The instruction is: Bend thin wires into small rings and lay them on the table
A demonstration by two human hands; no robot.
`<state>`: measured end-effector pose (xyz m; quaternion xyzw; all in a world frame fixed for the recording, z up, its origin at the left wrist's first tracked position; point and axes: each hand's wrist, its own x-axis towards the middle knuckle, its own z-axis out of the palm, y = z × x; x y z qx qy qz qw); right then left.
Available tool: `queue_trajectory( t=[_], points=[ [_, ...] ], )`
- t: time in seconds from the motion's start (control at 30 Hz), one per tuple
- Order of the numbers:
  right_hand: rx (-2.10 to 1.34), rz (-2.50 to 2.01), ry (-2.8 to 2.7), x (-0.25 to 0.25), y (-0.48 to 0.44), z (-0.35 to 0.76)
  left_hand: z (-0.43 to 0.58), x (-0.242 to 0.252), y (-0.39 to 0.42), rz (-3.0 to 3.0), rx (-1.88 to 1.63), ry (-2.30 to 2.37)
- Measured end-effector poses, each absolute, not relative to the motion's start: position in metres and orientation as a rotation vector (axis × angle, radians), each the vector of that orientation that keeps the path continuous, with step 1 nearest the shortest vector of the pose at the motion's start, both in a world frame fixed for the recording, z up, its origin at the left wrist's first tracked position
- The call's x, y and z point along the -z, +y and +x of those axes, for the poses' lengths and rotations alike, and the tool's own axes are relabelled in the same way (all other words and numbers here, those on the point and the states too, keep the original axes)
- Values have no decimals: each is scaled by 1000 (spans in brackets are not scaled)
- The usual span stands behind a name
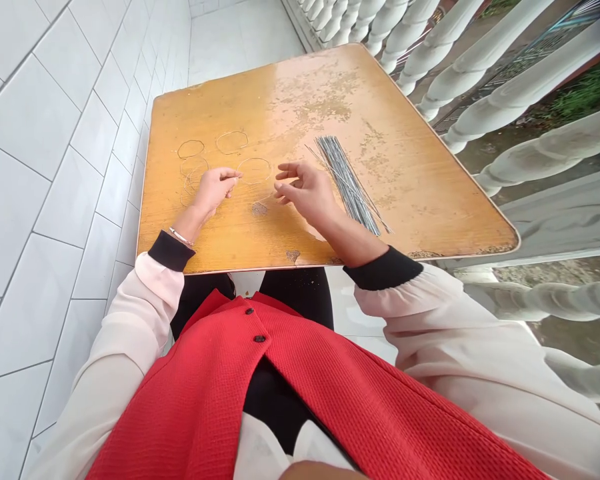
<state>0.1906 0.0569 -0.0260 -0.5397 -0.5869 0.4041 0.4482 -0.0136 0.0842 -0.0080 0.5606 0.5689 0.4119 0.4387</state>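
My left hand (216,188) pinches a thin wire bent into a round loop (255,159), held low over the wooden table (215,247). To the right of this loop, my right hand (307,190) hovers with thumb and fingers apart and no object visible between them. A faint end of wire runs near its thumb. Several more wire rings lie around the left hand, among them one ring (191,141) at the far left and another ring (233,133) behind the held loop. Beyond my right hand rests a bundle of straight grey wires (350,183), a few strands lying askew.
The tabletop has worn, peeling patches (330,103). A white tiled wall (80,173) runs close along the left, and a white balustrade (460,73) borders the right side. My lap, in dark trousers (300,293), is under the near edge.
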Motion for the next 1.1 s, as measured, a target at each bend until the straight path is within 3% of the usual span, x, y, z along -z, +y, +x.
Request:
queue_trajectory(
  t=[0.13, 0.23, 0.73, 1.1],
  points=[
    [-1577, -1235, -1009, 19, 55, 185, -14, 4, 83, 1368, -1111, 1435],
    [-1754, -1109, -811, 10, 49, 176, -12, 5, 83, 1390, -1168, 1438],
    [-1715, -1051, -831, 18, 44, 163, -10, 10, 85, 1373, -1170, 1423],
    [-1624, -1050, -776, 24, 48, 163, -15, 4, 61, 2129, -1086, 1580]
  ],
)
